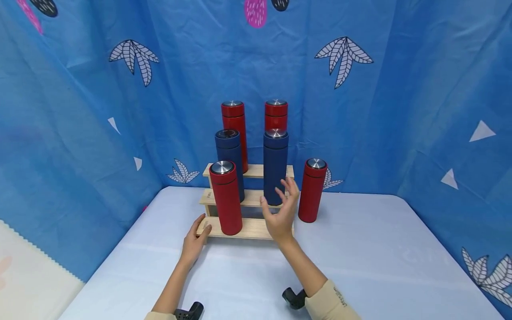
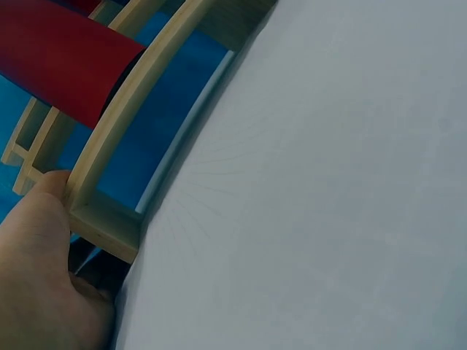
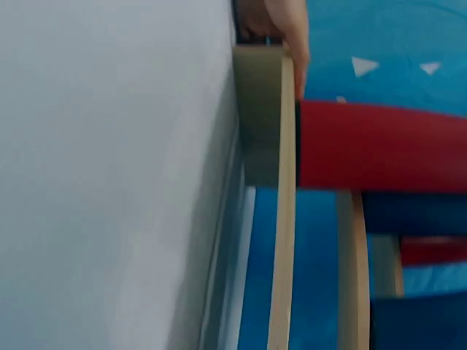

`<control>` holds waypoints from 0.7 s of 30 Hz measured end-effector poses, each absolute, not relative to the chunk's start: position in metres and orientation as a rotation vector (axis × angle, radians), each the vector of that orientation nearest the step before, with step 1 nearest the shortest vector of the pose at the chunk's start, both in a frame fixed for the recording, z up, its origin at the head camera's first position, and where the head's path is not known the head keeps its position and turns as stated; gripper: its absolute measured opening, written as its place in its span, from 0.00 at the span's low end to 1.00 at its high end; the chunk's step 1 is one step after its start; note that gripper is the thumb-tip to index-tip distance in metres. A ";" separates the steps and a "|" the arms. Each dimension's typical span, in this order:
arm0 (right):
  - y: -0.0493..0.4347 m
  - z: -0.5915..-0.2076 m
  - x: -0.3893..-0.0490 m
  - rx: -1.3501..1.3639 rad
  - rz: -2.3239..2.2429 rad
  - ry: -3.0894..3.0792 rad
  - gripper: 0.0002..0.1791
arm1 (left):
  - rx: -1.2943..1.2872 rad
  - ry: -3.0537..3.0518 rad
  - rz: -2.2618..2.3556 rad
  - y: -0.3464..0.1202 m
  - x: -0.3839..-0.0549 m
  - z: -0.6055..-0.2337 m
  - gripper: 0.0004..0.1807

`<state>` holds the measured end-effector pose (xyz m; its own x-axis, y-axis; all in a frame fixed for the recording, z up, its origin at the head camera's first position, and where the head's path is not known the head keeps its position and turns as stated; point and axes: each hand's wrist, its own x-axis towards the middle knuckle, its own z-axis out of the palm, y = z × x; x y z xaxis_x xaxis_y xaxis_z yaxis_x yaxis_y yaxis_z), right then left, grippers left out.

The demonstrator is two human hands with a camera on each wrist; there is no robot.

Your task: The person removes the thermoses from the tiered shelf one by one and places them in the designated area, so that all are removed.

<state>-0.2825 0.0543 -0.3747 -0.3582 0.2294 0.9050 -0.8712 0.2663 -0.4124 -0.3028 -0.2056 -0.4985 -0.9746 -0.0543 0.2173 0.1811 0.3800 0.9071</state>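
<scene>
A three-step wooden rack (image 1: 256, 228) stands on the table. My left hand (image 1: 195, 239) grips the left end of its lowest step; in the left wrist view the thumb (image 2: 51, 186) lies against the plank's end. A red thermos bottle (image 1: 226, 200) stands upright on that step, left of centre. My right hand (image 1: 282, 212) is raised over the step's right part, fingers spread, holding nothing. Behind it stands a blue thermos (image 1: 275, 164) on the middle step; whether they touch I cannot tell. Another blue thermos (image 1: 229, 149) shares the middle step.
On the top step stand two red thermoses, the left one (image 1: 234, 116) and the right one (image 1: 276, 116). One more red thermos (image 1: 313, 191) stands on the white table (image 1: 380, 258), right of the rack. A blue patterned curtain (image 1: 192, 66) hangs behind and at both sides.
</scene>
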 end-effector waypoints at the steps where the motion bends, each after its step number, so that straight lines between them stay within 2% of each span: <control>1: 0.046 -0.376 -0.282 0.651 1.333 -1.515 0.43 | -0.113 -2.426 -1.639 -0.206 -0.303 -0.499 0.36; 8: 0.003 -0.397 -0.293 0.722 1.325 -1.776 0.54 | -0.094 -2.433 -1.635 -0.207 -0.302 -0.498 0.36; 15: -0.018 -0.414 -0.297 0.679 1.155 -2.009 0.55 | -0.091 -2.439 -1.633 -0.206 -0.302 -0.496 0.36; 21: -0.018 -0.422 -0.298 0.689 1.151 -2.028 0.54 | -0.076 -2.435 -1.639 -0.205 -0.301 -0.497 0.35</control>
